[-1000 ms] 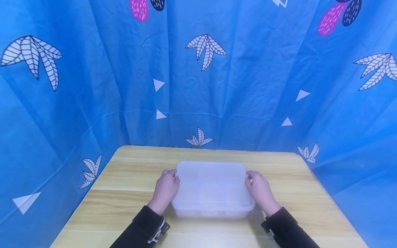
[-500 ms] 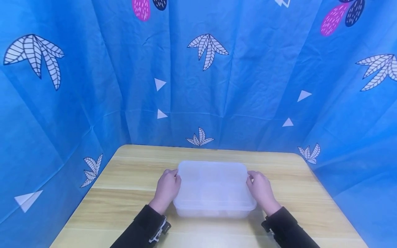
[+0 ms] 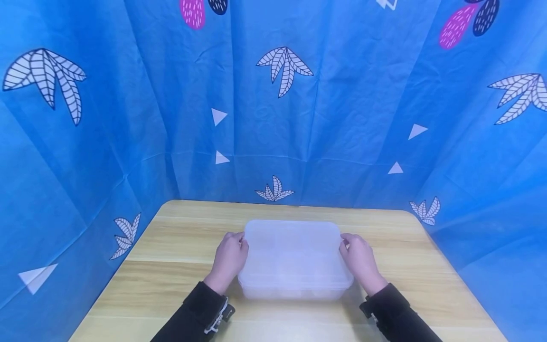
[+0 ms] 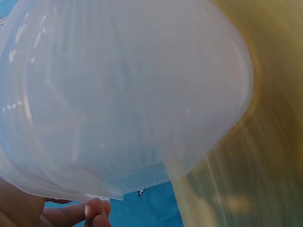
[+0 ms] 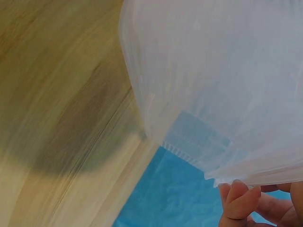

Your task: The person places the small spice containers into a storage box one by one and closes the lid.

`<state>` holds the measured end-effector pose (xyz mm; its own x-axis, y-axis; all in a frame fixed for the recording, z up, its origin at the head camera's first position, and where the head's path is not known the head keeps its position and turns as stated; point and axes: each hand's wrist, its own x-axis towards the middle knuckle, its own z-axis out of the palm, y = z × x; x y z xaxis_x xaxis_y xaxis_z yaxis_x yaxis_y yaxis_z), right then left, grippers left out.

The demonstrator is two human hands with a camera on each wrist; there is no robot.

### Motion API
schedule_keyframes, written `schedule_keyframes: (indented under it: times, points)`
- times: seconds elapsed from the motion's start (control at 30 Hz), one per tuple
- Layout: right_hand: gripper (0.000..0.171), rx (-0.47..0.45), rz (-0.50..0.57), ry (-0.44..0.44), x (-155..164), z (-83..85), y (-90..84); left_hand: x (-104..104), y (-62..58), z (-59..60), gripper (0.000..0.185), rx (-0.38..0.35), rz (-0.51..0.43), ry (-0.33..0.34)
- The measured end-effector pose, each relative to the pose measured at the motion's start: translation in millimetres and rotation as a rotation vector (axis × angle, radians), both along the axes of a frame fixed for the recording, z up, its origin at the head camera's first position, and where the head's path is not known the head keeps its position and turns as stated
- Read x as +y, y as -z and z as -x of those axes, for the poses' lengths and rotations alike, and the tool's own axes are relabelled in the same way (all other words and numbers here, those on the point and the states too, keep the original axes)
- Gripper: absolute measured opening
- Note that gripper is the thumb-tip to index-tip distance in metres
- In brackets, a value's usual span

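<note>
A translucent white plastic food container [image 3: 295, 293] with a rounded rectangular lid [image 3: 295, 251] sits in front of me on the wooden table. At its left side, toward the far corner, my left hand [image 3: 228, 256] pinches the lid's edge. My right hand [image 3: 360, 256] does the same on the opposite side, thumb and fingers curled at the rim. The left wrist view shows the left fingertips [image 4: 94, 208] right at the overhanging lip, under the container's cloudy side wall [image 4: 142, 85]. In the right wrist view, the right fingertips [image 5: 236, 194] meet the lip close to a small tab.
The light wood-grain table [image 3: 171, 275] has rounded far corners. A blue curtain [image 3: 273, 118] printed with leaves and triangles surrounds it at the back and on both sides. Dark sleeves [image 3: 192, 313] with wrist straps cover my forearms.
Both hands keep their hold on the lid's edges. The lid's far edge and my hands sit very slightly higher in the head view than half a second ago.
</note>
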<state>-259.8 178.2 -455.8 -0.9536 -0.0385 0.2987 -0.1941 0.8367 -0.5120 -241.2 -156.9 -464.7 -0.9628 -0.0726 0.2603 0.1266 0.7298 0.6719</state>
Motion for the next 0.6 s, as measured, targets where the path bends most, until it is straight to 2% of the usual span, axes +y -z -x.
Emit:
schedule_keyframes:
  times: [0.33, 0.6]
  points:
    - [0.030, 0.010, -0.004, 0.002, -0.8, 1.7, 2.8, -0.5, 1.2, 0.7, 0.035, -0.023, -0.002, 0.002]
    - [0.030, -0.016, 0.004, 0.008, 0.3, 2.7, 4.9, -0.8, 5.1, 2.4, 0.035, -0.020, 0.002, 0.000]
